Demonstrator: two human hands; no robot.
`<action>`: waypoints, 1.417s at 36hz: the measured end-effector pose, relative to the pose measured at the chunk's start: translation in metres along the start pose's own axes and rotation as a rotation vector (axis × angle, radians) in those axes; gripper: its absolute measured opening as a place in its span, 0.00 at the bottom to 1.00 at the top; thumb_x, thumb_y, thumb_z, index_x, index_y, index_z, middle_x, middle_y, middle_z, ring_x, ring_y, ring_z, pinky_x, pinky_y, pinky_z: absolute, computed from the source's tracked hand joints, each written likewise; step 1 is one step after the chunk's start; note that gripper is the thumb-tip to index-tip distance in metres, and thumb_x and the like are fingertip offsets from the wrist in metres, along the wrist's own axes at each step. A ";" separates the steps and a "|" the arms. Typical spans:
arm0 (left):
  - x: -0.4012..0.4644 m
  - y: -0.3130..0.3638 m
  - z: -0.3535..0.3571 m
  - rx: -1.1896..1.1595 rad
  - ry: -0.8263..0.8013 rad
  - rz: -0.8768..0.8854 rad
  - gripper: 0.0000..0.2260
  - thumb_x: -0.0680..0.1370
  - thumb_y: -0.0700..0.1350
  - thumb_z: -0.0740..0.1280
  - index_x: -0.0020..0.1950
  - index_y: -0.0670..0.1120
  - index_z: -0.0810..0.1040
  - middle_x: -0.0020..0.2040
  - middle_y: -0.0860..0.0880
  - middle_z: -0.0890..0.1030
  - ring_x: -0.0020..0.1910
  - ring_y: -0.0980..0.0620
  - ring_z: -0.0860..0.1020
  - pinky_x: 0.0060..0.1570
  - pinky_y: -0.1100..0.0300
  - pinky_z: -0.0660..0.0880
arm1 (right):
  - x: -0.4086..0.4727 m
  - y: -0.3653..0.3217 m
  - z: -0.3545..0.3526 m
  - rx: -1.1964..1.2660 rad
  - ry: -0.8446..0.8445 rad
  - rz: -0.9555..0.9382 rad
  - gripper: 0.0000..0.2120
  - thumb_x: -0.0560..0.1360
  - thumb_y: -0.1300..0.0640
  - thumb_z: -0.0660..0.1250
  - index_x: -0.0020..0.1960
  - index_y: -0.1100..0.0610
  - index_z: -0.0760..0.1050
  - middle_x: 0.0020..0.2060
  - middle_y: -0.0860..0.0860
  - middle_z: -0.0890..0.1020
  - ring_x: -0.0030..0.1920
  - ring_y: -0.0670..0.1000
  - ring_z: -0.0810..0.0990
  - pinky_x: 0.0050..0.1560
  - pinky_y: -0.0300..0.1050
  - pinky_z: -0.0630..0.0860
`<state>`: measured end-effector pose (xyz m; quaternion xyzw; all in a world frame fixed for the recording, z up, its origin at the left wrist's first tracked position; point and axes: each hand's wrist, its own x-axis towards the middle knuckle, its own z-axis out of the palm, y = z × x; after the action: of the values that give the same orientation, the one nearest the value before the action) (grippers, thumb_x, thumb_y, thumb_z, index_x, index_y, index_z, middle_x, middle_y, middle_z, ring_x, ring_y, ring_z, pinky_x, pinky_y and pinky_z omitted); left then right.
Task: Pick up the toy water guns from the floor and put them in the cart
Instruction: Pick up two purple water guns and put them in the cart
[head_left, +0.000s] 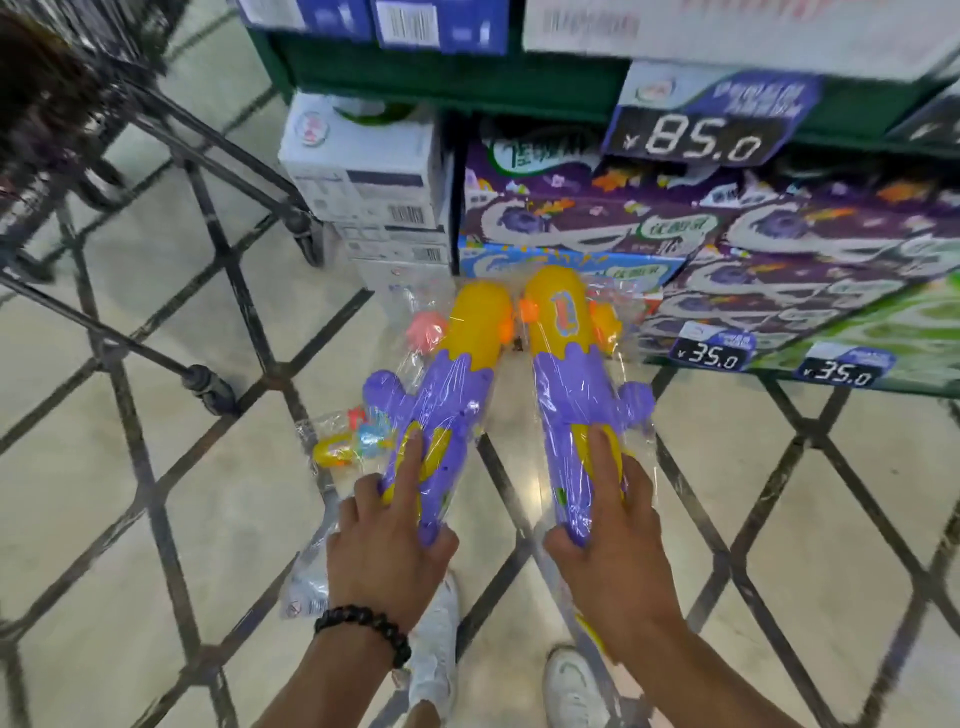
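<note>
I hold two purple-and-yellow toy water guns in clear plastic bags, side by side above the floor, their yellow ends pointing away from me. My left hand (387, 540) grips the left water gun (447, 384) by its purple rear end, one finger stretched along its top. My right hand (615, 535) grips the right water gun (566, 358) the same way. Another bagged toy (343, 447) with yellow and blue parts lies on the floor to the left of my left hand. The black cart (156, 124) stands at upper left, with only its frame and wheels in view.
Store shelving (519, 78) with purple and white boxes and price tags fills the top and right. A cart wheel (210, 387) stands close to the left gun. My white shoes (436, 639) are below my hands on the tiled floor (779, 519).
</note>
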<state>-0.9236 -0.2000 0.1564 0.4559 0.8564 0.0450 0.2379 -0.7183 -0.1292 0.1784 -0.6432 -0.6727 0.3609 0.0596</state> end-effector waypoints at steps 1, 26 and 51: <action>-0.008 0.000 -0.019 -0.011 0.011 -0.014 0.47 0.71 0.56 0.70 0.81 0.67 0.41 0.61 0.48 0.69 0.54 0.43 0.71 0.43 0.48 0.76 | -0.007 -0.014 -0.013 -0.009 -0.009 -0.023 0.51 0.74 0.52 0.70 0.79 0.29 0.37 0.79 0.43 0.51 0.71 0.60 0.67 0.59 0.61 0.78; -0.282 -0.152 -0.399 -0.108 0.526 -0.475 0.44 0.70 0.61 0.67 0.80 0.67 0.44 0.54 0.49 0.72 0.52 0.43 0.75 0.44 0.47 0.79 | -0.201 -0.397 -0.123 -0.089 -0.240 -0.836 0.53 0.71 0.54 0.74 0.80 0.31 0.42 0.75 0.48 0.61 0.74 0.53 0.62 0.67 0.51 0.66; -0.507 -0.475 -0.466 -0.183 0.757 -0.985 0.44 0.70 0.65 0.61 0.79 0.68 0.37 0.65 0.48 0.70 0.64 0.43 0.73 0.59 0.48 0.76 | -0.435 -0.677 0.135 -0.056 -0.646 -1.397 0.55 0.70 0.63 0.75 0.74 0.26 0.42 0.70 0.37 0.63 0.70 0.49 0.62 0.61 0.43 0.61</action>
<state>-1.2546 -0.8169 0.6140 -0.0621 0.9836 0.1614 -0.0511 -1.2764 -0.5202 0.6277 0.0669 -0.9156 0.3923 0.0577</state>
